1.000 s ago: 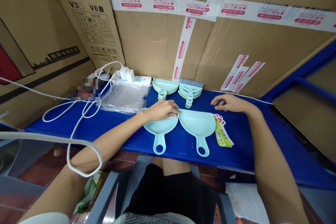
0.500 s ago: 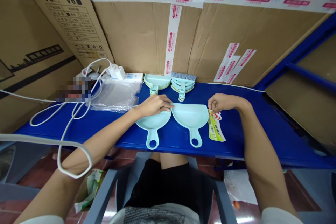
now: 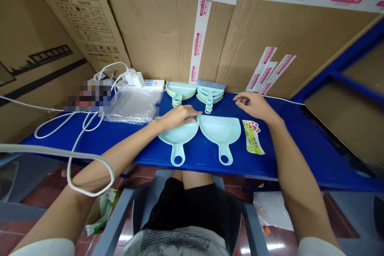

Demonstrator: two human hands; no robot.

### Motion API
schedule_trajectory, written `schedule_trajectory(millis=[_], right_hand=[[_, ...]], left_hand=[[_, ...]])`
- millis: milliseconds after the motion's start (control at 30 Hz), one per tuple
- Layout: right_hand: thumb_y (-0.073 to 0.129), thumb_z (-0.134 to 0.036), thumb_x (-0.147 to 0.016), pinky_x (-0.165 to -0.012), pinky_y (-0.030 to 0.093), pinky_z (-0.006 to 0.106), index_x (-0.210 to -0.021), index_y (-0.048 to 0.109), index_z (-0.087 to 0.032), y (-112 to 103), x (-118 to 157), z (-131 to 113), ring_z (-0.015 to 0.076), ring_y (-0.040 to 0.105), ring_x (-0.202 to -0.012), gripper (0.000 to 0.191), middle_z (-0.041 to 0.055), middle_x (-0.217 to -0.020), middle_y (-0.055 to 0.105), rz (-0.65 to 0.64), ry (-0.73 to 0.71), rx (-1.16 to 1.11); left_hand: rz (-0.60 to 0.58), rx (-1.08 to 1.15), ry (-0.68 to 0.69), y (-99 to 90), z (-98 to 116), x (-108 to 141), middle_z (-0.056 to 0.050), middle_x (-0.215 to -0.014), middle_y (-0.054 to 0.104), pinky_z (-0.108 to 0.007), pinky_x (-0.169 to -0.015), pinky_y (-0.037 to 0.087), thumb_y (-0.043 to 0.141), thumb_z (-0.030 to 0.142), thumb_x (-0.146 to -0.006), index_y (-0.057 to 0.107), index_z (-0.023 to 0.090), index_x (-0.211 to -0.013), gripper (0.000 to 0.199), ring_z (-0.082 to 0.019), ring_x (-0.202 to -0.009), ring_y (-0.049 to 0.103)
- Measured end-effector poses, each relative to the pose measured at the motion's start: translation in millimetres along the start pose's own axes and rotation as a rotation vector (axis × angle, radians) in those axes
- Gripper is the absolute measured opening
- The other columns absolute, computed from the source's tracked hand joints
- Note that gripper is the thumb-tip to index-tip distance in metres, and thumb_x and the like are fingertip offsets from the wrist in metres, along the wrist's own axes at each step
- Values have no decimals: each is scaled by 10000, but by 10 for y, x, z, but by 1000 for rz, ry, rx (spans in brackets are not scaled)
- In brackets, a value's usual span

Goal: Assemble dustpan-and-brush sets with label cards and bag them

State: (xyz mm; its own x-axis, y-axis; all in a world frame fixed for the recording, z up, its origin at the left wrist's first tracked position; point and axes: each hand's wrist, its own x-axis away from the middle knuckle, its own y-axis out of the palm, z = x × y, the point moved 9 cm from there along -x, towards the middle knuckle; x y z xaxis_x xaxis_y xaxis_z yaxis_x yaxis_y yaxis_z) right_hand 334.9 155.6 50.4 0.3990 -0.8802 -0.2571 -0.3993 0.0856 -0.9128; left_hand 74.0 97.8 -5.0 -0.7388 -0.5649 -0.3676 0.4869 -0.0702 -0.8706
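Observation:
Two pale blue-green dustpans lie side by side on the blue table, handles toward me: a left dustpan (image 3: 180, 137) and a right dustpan (image 3: 220, 130). My left hand (image 3: 181, 116) rests over the back edge of the left dustpan, fingers stretched toward the right one and thumb apart. Above the table, behind and right of the right dustpan, my right hand (image 3: 253, 105) is raised with its fingers loosely apart and nothing in them. Below it lies a stack of yellow-green printed cards (image 3: 253, 140). Farther back are stacked dustpans (image 3: 184, 89) and stacked brushes (image 3: 210, 95) with grey bristles.
Clear plastic bags (image 3: 132, 106) lie at the left, beside a white power strip (image 3: 154, 84) with a plugged-in adapter. A white cable (image 3: 72, 168) loops above my left forearm. Tall cardboard (image 3: 162, 36) stands behind the blue table (image 3: 195, 162).
My right hand has let go of the printed cards and moved up and back from them. The left hand stays at the left dustpan, its fingers more stretched. The view has shifted slightly.

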Motion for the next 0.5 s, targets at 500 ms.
schedule_trajectory(millis=[500], right_hand=[[424,-195,-1064,-920,532,361,-1297,730,-175,654,51,-1013,248,706,-1070,385,136,-1370,669,-10,-459,117]], left_hand=[[49,16,-60,-115,-143,32,-110,-1220,811,-477,-1045,564,626,222,-997,802,182,-1247,309,-297,-1168,715]])
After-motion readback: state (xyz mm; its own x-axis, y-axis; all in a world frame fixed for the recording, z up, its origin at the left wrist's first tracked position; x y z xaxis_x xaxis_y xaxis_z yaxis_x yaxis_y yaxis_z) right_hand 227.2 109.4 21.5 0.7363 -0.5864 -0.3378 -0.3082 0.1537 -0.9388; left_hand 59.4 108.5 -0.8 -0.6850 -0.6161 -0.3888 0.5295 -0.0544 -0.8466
